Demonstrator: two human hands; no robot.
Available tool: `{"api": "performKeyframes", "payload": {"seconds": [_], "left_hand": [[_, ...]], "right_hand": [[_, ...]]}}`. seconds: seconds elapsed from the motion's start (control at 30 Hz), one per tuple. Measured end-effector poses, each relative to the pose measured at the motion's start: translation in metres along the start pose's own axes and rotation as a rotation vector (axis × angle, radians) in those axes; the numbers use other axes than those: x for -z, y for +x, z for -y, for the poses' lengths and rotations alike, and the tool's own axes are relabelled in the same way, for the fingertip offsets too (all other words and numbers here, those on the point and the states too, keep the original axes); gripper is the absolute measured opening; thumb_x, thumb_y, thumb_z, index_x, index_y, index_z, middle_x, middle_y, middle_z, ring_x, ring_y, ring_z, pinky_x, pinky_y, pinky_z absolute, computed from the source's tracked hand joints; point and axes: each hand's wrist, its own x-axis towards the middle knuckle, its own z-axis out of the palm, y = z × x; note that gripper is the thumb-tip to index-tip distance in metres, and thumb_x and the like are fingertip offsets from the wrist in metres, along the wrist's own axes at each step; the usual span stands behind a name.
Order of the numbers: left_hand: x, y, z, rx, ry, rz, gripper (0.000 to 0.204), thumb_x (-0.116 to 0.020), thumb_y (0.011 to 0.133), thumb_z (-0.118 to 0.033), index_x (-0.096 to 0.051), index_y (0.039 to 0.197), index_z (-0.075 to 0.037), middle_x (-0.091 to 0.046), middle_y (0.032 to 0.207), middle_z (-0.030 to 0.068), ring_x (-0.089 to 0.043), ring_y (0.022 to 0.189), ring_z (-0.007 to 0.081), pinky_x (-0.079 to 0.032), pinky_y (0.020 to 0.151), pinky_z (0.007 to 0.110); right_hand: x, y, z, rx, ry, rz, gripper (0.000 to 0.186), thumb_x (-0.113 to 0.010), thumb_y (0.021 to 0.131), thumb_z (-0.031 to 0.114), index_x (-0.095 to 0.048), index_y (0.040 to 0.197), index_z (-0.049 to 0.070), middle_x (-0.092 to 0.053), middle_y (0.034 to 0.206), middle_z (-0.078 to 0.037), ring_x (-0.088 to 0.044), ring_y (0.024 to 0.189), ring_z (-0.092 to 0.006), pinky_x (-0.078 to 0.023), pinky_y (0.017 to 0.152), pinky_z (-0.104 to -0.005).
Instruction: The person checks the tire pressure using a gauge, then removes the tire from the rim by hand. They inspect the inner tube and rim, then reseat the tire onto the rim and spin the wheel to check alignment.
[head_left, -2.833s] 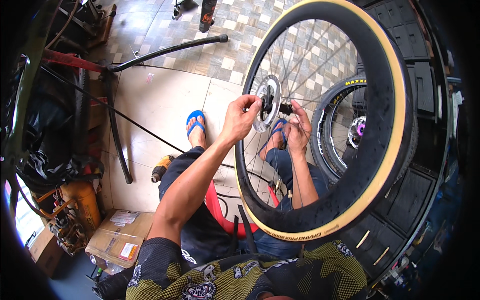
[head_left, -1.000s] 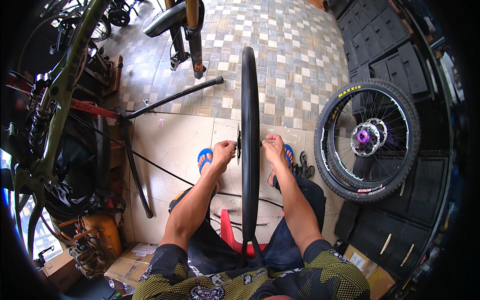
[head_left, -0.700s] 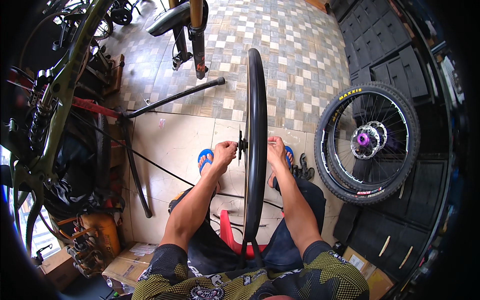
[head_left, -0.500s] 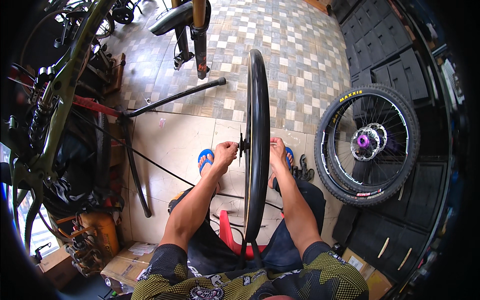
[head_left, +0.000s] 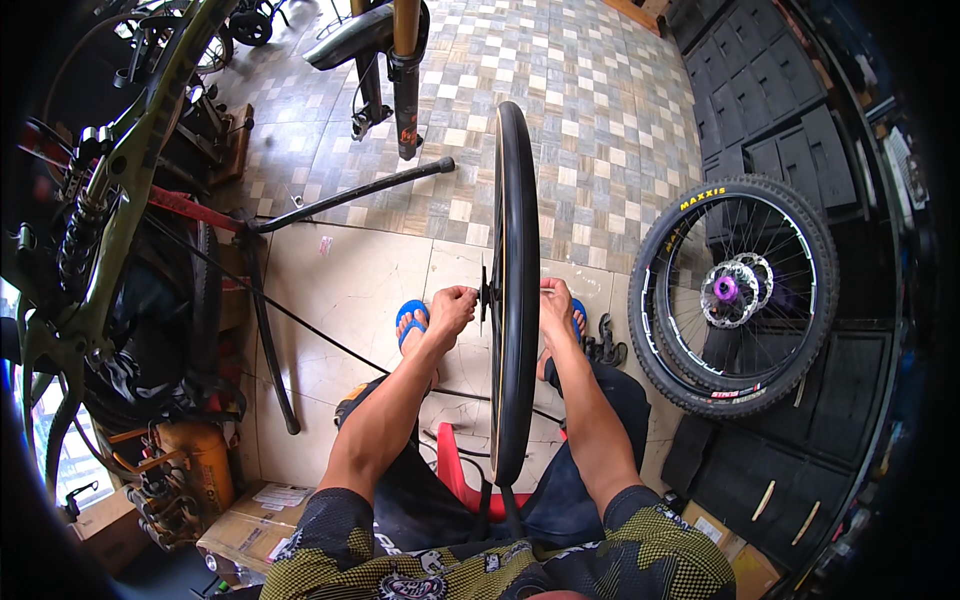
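Note:
A bicycle wheel with a black tyre [head_left: 516, 300] stands upright between my forearms, seen almost edge-on. Its tread looks smooth or smeared by motion. On the wheel's left side, a thin disc rotor [head_left: 484, 296] shows edge-on at the hub. My left hand [head_left: 455, 308] is closed in a pinch at the left end of the axle. Across the wheel, my right hand [head_left: 554, 303] has its fingers bent in toward the hub's right side; the tyre hides their tips and the right axle end. A red piece [head_left: 455, 465] lies low between my legs, partly behind the wheel.
Two knobby-tyred wheels [head_left: 655, 290] lean together at the right, by black drawers [head_left: 765, 110]. At the left are a green bike frame [head_left: 150, 130], a repair stand's black leg [head_left: 350, 195] and a suspension fork [head_left: 405, 100]. A cardboard box [head_left: 240, 535] sits lower left.
The view has shifted very slightly. Both hands and the wheel between them keep nearly the same place.

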Motion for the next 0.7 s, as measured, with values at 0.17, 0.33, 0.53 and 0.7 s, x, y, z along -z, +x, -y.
{"api": "performKeyframes", "payload": {"seconds": [0.17,0.33,0.53,0.7], "left_hand": [[0.000,0.004,0.005,-0.020,-0.005,0.004,0.024,-0.068,0.104,-0.023,-0.073,0.098,-0.001,-0.062,0.075,-0.0009,-0.056,0.064,0.0083,-0.050,0.059,0.025],[0.000,0.007,0.008,-0.013,-0.014,0.017,0.024,-0.068,0.104,-0.023,-0.073,0.097,-0.001,-0.062,0.074,-0.0011,-0.056,0.063,0.0082,-0.050,0.058,0.026],[0.000,0.015,0.017,-0.025,-0.065,0.027,0.024,-0.068,0.104,-0.023,-0.072,0.097,-0.001,-0.062,0.075,-0.0009,-0.056,0.063,0.0084,-0.049,0.057,0.025],[-0.001,0.017,0.019,-0.028,-0.084,0.022,0.024,-0.068,0.104,-0.023,-0.072,0.096,-0.001,-0.061,0.074,-0.0011,-0.055,0.063,0.0083,-0.048,0.057,0.025]], "right_hand": [[0.000,-0.001,0.001,0.037,-0.044,-0.013,0.031,-0.071,0.092,0.008,-0.059,0.120,0.003,-0.067,0.093,-0.007,-0.060,0.077,-0.0142,-0.050,0.067,-0.0307],[0.002,-0.003,0.005,0.022,-0.039,-0.001,0.031,-0.071,0.092,0.008,-0.059,0.120,0.003,-0.066,0.092,-0.006,-0.060,0.076,-0.0136,-0.049,0.066,-0.0300],[0.002,-0.007,0.008,0.016,0.009,0.004,0.031,-0.071,0.091,0.007,-0.058,0.120,0.003,-0.065,0.091,-0.005,-0.056,0.070,-0.0114,-0.046,0.059,-0.0287],[0.003,-0.014,0.020,-0.014,-0.024,0.017,0.031,-0.071,0.091,0.007,-0.058,0.119,0.003,-0.065,0.090,-0.005,-0.057,0.070,-0.0119,-0.047,0.059,-0.0291]]}}
